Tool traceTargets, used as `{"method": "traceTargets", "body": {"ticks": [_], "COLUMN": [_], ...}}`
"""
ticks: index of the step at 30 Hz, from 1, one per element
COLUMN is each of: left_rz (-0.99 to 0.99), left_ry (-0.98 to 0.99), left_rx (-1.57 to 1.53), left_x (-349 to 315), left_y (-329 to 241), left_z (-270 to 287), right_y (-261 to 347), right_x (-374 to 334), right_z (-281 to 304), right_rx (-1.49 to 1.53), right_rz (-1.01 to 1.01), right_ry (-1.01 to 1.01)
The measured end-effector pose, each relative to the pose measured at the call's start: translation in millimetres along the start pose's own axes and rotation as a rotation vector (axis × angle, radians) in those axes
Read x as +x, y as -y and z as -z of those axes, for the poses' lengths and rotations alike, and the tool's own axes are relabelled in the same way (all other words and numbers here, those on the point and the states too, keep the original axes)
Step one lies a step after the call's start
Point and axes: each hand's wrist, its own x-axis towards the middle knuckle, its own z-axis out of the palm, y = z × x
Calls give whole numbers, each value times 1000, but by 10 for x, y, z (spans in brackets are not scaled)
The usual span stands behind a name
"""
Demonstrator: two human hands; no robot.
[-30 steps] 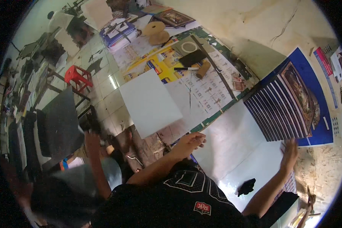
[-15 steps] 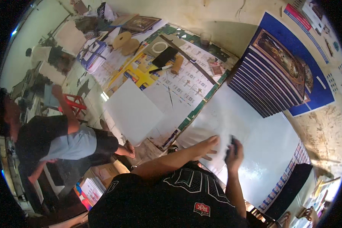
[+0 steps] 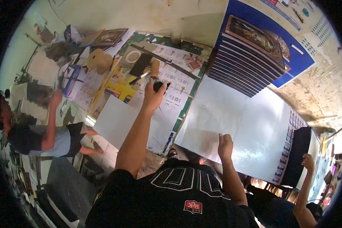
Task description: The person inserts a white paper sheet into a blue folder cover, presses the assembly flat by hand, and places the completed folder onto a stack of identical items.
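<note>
My left hand (image 3: 151, 99) reaches out over the printed sheets (image 3: 178, 81) and is closed around a small black object (image 3: 160, 86) whose kind I cannot make out. Just beyond it lie a brown cylinder (image 3: 155, 69), a marker pen (image 3: 139, 78) and a black phone (image 3: 141, 64). Above the near part of the white tabletop (image 3: 201, 114) is my right hand (image 3: 225, 147), its fingers drawn together with nothing visible in them. A blank white sheet (image 3: 116, 121) lies left of my left forearm.
A stack of dark books (image 3: 247, 62) stands at the back right against a blue board (image 3: 300, 64). A metal bar (image 3: 152, 52) and a white ring (image 3: 133, 57) lie beyond the phone. One person (image 3: 60, 138) is at the left; another person's hand (image 3: 308, 162) shows at the lower right.
The black object has passed from my right hand to my left, which has reached forward over the printed sheets. The view has shifted, and another person's arm has appeared at the lower right.
</note>
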Motion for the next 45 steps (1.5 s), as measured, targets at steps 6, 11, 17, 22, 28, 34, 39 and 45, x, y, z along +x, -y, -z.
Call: {"method": "traceTargets", "body": {"ticks": [6, 11, 17, 22, 28, 34, 39, 45], "left_rz": [-203, -201, -89, -105, -33, 287, 756, 817], "left_ry": [107, 131, 46, 111, 622, 1251, 1482, 1239], "left_rx": [116, 79, 131, 61, -38, -70, -292, -477], "left_x": [-404, -613, -805, -976, -1515, -2176, -2678, -2695], "left_y": [76, 257, 396, 265, -191, -349, -626, -864], "left_z": [297, 505, 865, 526, -589, -2072, -3145, -3994], "right_y": [-149, -371, -15, 480, -31, -1926, -4580, -5250], "right_x": [-136, -202, -164, -151, 121, 575, 112, -133], "right_z": [-219, -348, -531, 12, 413, 818, 2330, 2921], "right_rx": [124, -217, 3, 211, 365, 221, -357, -179], "right_rz": [-203, 159, 274, 247, -44, -364, -718, -909], "right_ry": [-151, -225, -81, 31, -248, -459, -474, -113]}}
